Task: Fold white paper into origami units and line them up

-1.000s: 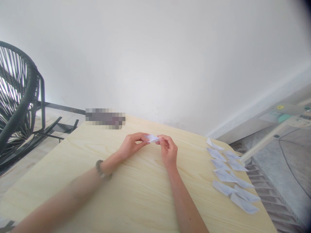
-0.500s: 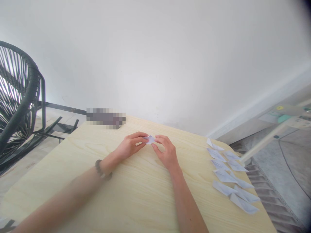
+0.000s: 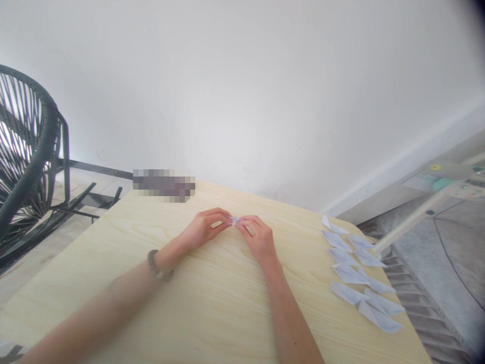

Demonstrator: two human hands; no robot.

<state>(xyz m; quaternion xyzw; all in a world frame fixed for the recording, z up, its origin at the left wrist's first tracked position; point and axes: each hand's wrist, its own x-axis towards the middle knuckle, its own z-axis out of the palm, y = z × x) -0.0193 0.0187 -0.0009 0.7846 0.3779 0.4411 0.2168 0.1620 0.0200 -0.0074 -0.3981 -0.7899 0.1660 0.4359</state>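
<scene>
A small piece of folded white paper (image 3: 235, 221) is held just above the wooden table (image 3: 212, 303), between my two hands. My left hand (image 3: 206, 226), with a dark beaded bracelet on its wrist, pinches the paper's left side. On the other side, the thumb and fingers of my right hand (image 3: 259, 236) close on its right edge. Fingertips cover much of the paper, so its exact shape is hard to make out. Several folded white paper boats (image 3: 348, 274) lie in two rough columns at the table's right side.
A black woven chair (image 3: 41, 141) stands at the left. A blurred-out dark object (image 3: 162, 185) sits at the table's far left corner, by the white wall (image 3: 242, 101). Beyond the right edge is a pale metal stand (image 3: 417, 217).
My right hand has moved slightly left, its fingers closing in on the paper. Less of the paper shows now. My left hand is almost still.
</scene>
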